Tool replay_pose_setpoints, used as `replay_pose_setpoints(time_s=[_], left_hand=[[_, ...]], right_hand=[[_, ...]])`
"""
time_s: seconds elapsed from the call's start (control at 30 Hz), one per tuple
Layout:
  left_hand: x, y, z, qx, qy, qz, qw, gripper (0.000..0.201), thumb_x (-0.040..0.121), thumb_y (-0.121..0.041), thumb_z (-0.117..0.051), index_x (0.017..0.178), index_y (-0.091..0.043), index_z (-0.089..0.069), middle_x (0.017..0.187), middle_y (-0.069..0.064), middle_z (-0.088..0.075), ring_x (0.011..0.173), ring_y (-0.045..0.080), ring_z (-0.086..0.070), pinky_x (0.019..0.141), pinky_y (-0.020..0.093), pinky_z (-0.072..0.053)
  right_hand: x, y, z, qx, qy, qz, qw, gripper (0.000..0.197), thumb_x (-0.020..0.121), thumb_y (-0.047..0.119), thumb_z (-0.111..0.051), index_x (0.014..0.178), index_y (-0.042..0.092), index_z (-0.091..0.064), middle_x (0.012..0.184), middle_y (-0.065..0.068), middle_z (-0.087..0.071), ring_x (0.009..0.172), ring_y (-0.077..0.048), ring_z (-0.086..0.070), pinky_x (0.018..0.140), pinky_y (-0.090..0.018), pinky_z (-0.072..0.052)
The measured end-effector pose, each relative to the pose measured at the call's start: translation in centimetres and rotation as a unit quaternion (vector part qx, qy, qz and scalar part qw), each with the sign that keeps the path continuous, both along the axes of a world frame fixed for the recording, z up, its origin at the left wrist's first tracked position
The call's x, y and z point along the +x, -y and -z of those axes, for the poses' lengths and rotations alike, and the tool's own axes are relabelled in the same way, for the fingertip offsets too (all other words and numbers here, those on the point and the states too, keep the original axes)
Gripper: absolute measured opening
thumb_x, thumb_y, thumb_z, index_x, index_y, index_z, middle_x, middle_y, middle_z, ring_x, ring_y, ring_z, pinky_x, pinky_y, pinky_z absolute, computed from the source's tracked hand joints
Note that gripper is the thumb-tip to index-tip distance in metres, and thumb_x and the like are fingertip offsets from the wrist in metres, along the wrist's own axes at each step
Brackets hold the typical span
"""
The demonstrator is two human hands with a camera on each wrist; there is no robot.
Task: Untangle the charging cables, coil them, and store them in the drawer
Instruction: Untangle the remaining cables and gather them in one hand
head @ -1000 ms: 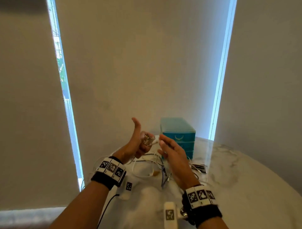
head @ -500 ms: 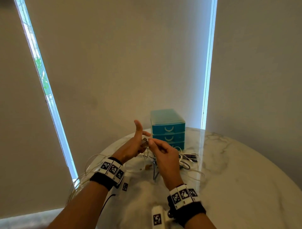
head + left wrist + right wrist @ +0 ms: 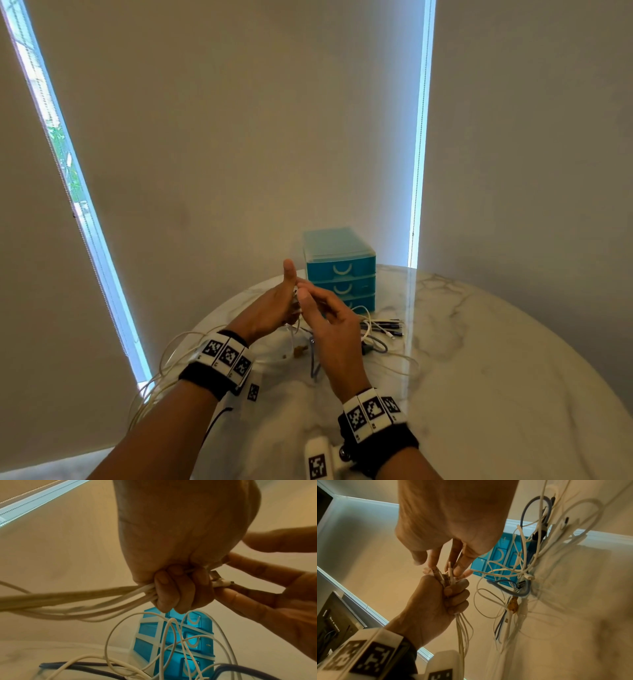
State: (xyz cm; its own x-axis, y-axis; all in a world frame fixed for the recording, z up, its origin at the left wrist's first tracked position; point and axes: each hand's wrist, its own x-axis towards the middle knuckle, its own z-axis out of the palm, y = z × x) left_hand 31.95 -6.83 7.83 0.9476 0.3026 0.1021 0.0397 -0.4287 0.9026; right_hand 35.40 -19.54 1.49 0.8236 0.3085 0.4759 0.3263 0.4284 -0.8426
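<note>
Seemingly left hand [image 3: 178, 555] fists white cables [image 3: 72, 600]; right hand [image 3: 453, 520] pinches plug ends [image 3: 448, 573].

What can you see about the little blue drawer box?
The drawer box is a small teal plastic chest with pale edges, a frosted top and three stacked drawers, each with a curved white handle. All three look shut. It stands upright at the far edge of the marble table, behind both hands. Loose cables lie just before it.

Beige blinds [image 3: 239, 120] behind round marble table [image 3: 496, 377].
</note>
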Motion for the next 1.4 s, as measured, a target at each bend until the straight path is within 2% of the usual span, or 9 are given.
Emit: replay_pose_setpoints(time_s=[0.5,0.77,0.9,1.0,1.1,1.23,1.27,1.3,1.4], left_hand=[[0.0,0.4,-1.1,-0.06,-0.066,0.075,0.993,0.112,0.086,-0.089,0.008,0.127,-0.009,-0.059,0.067,0.003,-0.043,0.055,0.012,-0.032,0.046,0.023,-0.022],[0.7,0.5,-0.1,-0.072,-0.064,0.047,0.994,0.109,0.086,-0.09,0.009,0.141,-0.019,-0.053,0.1,0.017,-0.059,0.057,0.014,-0.043,0.047,0.022,-0.035],[0.8,0.2,-1.2,-0.07,-0.073,0.055,0.993,0.106,0.077,-0.095,0.007,0.15,-0.033,-0.04,0.065,0.009,-0.052,0.044,0.008,-0.035,0.041,0.017,-0.03],[1.0,0.1,-1.6,-0.027,-0.086,0.1,0.991,0.118,0.061,-0.109,0.0,0.159,-0.049,-0.027,0.1,0.014,-0.07,0.051,0.012,-0.033,0.049,0.023,-0.026],[0.3,1.6,-2.7,-0.041,-0.071,0.087,0.993,0.095,0.089,-0.084,0.012,0.163,-0.035,-0.023,0.126,0.013,-0.075,0.048,0.013,-0.065,0.037,0.018,-0.036],[-0.2,2.3,-2.8,-0.081,-0.067,0.073,0.992,0.091,0.099,-0.07,0.015,0.168,-0.023,-0.02,0.154,0.018,-0.055,0.125,0.036,-0.053,0.068,0.006,-0.036],[-0.4,2.4,-2.8,-0.083,-0.07,0.071,0.992,0.093,0.098,-0.072,0.015,0.169,-0.022,-0.02,0.154,0.013,-0.055,0.128,0.044,-0.056,0.083,0.034,-0.056],[-0.3,2.3,-2.8,-0.079,-0.078,0.072,0.991,0.096,0.097,-0.074,0.015,0.17,-0.022,-0.02,0.152,0.008,-0.056,0.128,0.045,-0.063,0.061,0.019,-0.061],[-0.2,1.9,-2.9,-0.065,-0.1,0.067,0.991,0.096,0.097,-0.073,0.016,0.168,-0.023,-0.024,0.157,0.01,-0.053,0.126,0.045,-0.064,0.062,0.013,-0.056]], right_hand=[[-0.2,0.2,0.3,-0.015,0.091,0.104,0.99,0.029,0.094,0.021,-0.081,0.123,0.024,-0.08,0.118,0.014,-0.078,0.113,0.001,-0.071,0.093,-0.012,-0.055],[0.7,0.6,0.0,-0.074,0.021,0.067,0.995,0.022,0.088,0.035,-0.087,0.106,0.035,-0.075,0.107,0.019,-0.077,0.108,-0.001,-0.071,0.095,-0.03,-0.062],[0.7,1.0,-0.1,-0.082,0.078,0.067,0.991,0.022,0.091,0.029,-0.085,0.109,0.037,-0.076,0.104,0.025,-0.076,0.108,0.003,-0.069,0.09,-0.012,-0.055],[0.5,1.0,-0.3,-0.08,0.094,0.088,0.988,0.018,0.089,0.023,-0.087,0.101,0.031,-0.077,0.096,0.022,-0.077,0.101,0.002,-0.069,0.086,-0.008,-0.051],[0.4,1.2,-0.5,-0.1,0.113,0.093,0.984,0.03,0.087,0.019,-0.088,0.105,0.036,-0.071,0.1,0.025,-0.074,0.103,0.008,-0.066,0.085,-0.006,-0.05],[0.3,1.5,-0.8,-0.134,0.127,0.077,0.98,0.039,0.09,0.017,-0.086,0.103,0.046,-0.063,0.102,0.03,-0.067,0.105,0.019,-0.06,0.078,-0.004,-0.052],[0.3,1.5,-0.8,-0.146,0.132,0.083,0.977,0.036,0.091,0.018,-0.085,0.104,0.043,-0.063,0.102,0.029,-0.067,0.104,0.018,-0.061,0.08,-0.004,-0.052],[0.4,1.6,-0.9,-0.158,0.136,0.087,0.974,0.034,0.091,0.019,-0.085,0.105,0.041,-0.063,0.102,0.028,-0.067,0.102,0.016,-0.062,0.082,-0.004,-0.051],[0.3,1.7,-1.2,-0.168,0.125,0.056,0.976,0.035,0.091,0.022,-0.086,0.112,0.037,-0.062,0.105,0.024,-0.068,0.097,0.017,-0.065,0.078,-0.004,-0.053]])
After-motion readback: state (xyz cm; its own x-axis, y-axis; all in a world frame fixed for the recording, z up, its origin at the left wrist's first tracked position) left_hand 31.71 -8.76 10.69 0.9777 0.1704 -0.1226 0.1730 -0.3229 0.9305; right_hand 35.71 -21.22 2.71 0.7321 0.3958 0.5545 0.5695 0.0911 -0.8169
